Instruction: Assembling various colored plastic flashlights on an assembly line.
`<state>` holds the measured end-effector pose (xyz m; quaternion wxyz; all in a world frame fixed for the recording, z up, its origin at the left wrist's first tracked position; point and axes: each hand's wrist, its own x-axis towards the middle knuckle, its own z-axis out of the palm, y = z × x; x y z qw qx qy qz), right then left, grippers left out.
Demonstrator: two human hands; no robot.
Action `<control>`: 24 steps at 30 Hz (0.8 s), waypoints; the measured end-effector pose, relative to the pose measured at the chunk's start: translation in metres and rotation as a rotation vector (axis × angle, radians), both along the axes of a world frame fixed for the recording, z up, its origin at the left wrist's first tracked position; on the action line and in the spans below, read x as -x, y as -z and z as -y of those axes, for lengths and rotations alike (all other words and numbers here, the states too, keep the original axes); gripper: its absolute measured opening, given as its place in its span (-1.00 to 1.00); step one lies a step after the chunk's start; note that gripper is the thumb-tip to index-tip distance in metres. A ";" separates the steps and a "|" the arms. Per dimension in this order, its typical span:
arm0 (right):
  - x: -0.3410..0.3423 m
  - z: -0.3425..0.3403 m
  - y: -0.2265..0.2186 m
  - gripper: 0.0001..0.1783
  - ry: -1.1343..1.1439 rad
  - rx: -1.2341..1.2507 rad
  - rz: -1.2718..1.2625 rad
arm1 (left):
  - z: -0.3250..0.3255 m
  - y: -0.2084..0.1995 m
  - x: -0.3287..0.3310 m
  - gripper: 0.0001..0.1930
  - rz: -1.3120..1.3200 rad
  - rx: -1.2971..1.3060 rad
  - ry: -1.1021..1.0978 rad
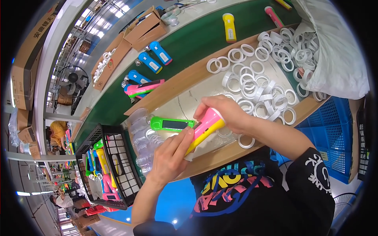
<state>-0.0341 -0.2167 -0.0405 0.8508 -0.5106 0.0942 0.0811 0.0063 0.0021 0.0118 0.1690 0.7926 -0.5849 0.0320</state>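
A pink and yellow flashlight (208,125) is held at a slant over a shallow cardboard tray (189,94). My left hand (169,158) is closed around its narrower body end. At the wide head end my right hand (227,112) is closed, its fingers curled over the pink rim; whether a ring is under them is hidden. Just beyond my left fingers lies a green flashlight (173,124) with a dark panel. Stacked clear plastic discs (142,137) fill the tray's left end. Many loose white rings (256,87) are heaped in its right part.
Several blue flashlights (149,62) and a yellow one (229,28) lie on the green bench. A black crate (124,169) of flashlights stands left of the tray. To the right are a white sack (334,51) spilling rings and a blue crate (330,135). Open cardboard boxes (145,29) stand beyond.
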 end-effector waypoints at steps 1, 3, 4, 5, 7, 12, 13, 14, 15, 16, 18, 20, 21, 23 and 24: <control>0.001 0.001 -0.004 -0.54 0.003 0.001 0.002 | -0.002 0.005 0.000 -0.43 0.002 0.001 0.003; 0.005 0.003 -0.016 -0.55 0.033 -0.002 0.151 | -0.003 0.014 0.002 -0.40 -0.022 0.197 0.015; 0.008 0.008 -0.016 -0.53 0.014 -0.098 0.123 | -0.003 0.014 0.009 -0.41 -0.184 0.204 -0.034; 0.012 0.011 -0.014 -0.51 0.038 -0.073 0.194 | -0.004 0.020 0.020 -0.41 -0.689 0.307 -0.230; 0.023 0.007 -0.010 -0.53 0.080 -0.079 0.310 | 0.000 0.028 0.033 -0.40 -1.739 0.559 -0.366; 0.026 -0.004 -0.001 -0.58 0.202 -0.089 0.206 | 0.008 0.045 0.037 -0.30 -1.856 0.445 -0.544; 0.023 -0.002 0.000 -0.56 0.207 -0.033 0.155 | 0.010 0.044 0.037 -0.30 -1.048 0.299 -0.441; 0.020 0.000 0.000 -0.53 0.211 0.025 0.105 | 0.012 0.035 0.037 -0.30 -0.639 0.179 -0.380; 0.020 0.000 -0.010 -0.54 0.214 0.071 0.088 | 0.018 0.022 0.038 -0.30 -0.232 0.055 -0.311; 0.019 0.003 -0.013 -0.54 0.203 0.075 0.091 | 0.019 0.020 0.039 -0.31 -0.121 -0.017 -0.310; 0.018 0.010 -0.020 -0.54 0.147 0.365 0.186 | 0.019 0.011 0.043 -0.32 -0.102 0.022 -0.278; 0.029 0.004 -0.034 -0.56 0.195 0.463 0.320 | 0.015 -0.004 0.046 -0.32 -0.080 0.058 -0.257; 0.036 0.001 -0.045 -0.57 0.247 0.553 0.453 | 0.012 -0.015 0.048 -0.33 -0.147 0.126 -0.181; 0.058 0.006 -0.079 -0.59 0.207 0.832 0.818 | -0.003 -0.033 0.050 -0.31 -0.578 0.275 -0.019; 0.071 -0.005 -0.087 -0.61 0.336 0.866 0.968 | -0.015 -0.041 0.049 -0.30 -0.960 0.211 0.014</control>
